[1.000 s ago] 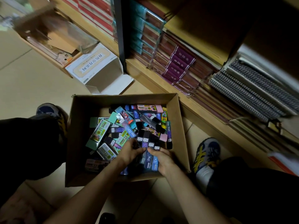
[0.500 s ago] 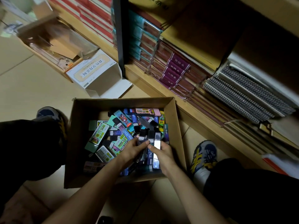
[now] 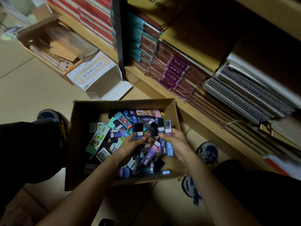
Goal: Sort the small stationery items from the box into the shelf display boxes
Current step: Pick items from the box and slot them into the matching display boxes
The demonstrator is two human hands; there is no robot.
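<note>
Up they come! Left hand (image 3: 130, 146) has lifted a pair of dark cases (image 3: 138, 132) off the heap. Right hand (image 3: 176, 141) grips two labelled cases (image 3: 167, 128) above the cardboard box (image 3: 84, 128). A matched handful, I'd say; shelf next.

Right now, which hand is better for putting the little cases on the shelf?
Probably the right hand. It pinches two upright cases and is on the side nearer the shelf. The left hand holds dark cases too, but sits mid-box, farther away.
</note>
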